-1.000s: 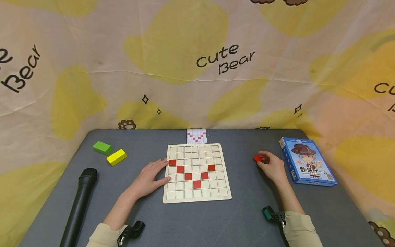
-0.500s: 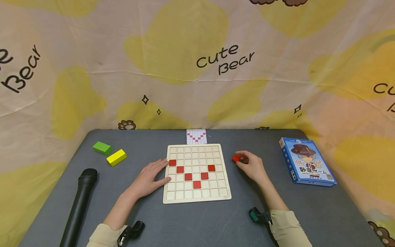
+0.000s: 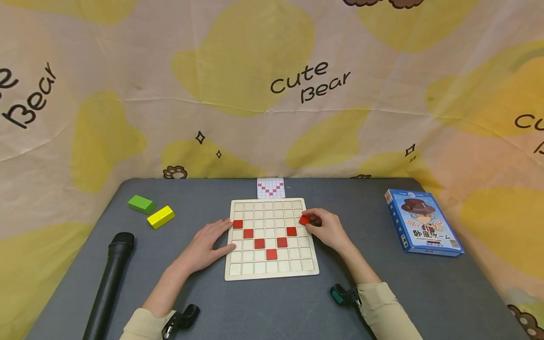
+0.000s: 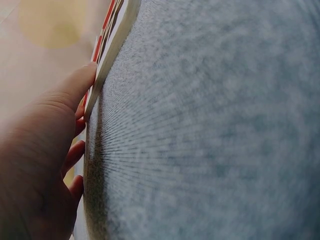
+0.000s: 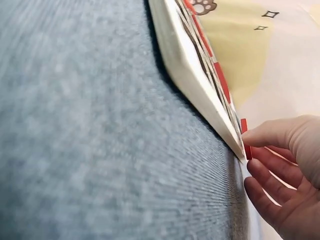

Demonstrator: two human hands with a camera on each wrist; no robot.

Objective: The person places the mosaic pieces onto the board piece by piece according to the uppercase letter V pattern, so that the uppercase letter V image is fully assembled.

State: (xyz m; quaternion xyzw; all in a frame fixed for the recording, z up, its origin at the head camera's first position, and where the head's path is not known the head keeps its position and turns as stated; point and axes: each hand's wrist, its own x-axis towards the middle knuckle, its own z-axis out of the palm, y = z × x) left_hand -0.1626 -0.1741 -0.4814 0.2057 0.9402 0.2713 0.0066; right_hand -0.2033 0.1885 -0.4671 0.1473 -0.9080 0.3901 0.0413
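A pale grid board (image 3: 255, 269) lies mid-table, with several red square tiles set in its cells in a slanting V shape. My left hand (image 3: 207, 246) rests at the board's left edge, thumb and fingertips touching the rim, fingers fairly straight. Over the board's right edge, my right hand (image 3: 329, 229) pinches a red tile (image 3: 304, 220) between thumb and fingers, up and right of the tile in the V's right arm. In the right wrist view that tile (image 5: 246, 140) is tilted on edge close to the board's border (image 5: 200, 95).
Behind the board a small card (image 3: 270, 188) shows a red V pattern on a grid. Green (image 3: 142, 204) and yellow (image 3: 161, 217) blocks lie at the left, near a black microphone (image 3: 110, 283). A blue game box (image 3: 425, 224) lies at the right.
My right hand has carried the red tile leftward from beside the blue box to the board's right edge. My left hand has stayed in place.
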